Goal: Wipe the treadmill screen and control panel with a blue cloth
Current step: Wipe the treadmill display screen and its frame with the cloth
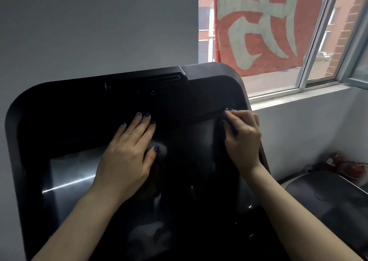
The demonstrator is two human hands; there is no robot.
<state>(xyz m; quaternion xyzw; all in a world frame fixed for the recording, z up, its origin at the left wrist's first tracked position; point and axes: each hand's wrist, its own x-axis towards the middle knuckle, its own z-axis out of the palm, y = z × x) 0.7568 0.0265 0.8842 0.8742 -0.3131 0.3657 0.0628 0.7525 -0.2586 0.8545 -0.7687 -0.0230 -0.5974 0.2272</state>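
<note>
Hands [127, 157] on console [59, 105], beside window [318, 41]

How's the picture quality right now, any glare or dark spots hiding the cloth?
Head view: backlit by the window, so the console is nearly black; a glare streak lower left; the cloth in the right hand barely shows; wide-angle edges bend.

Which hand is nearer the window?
Right. The right hand works at the console's window-side edge, below the window; the left hand lies flat mid-console, farther away.
</note>
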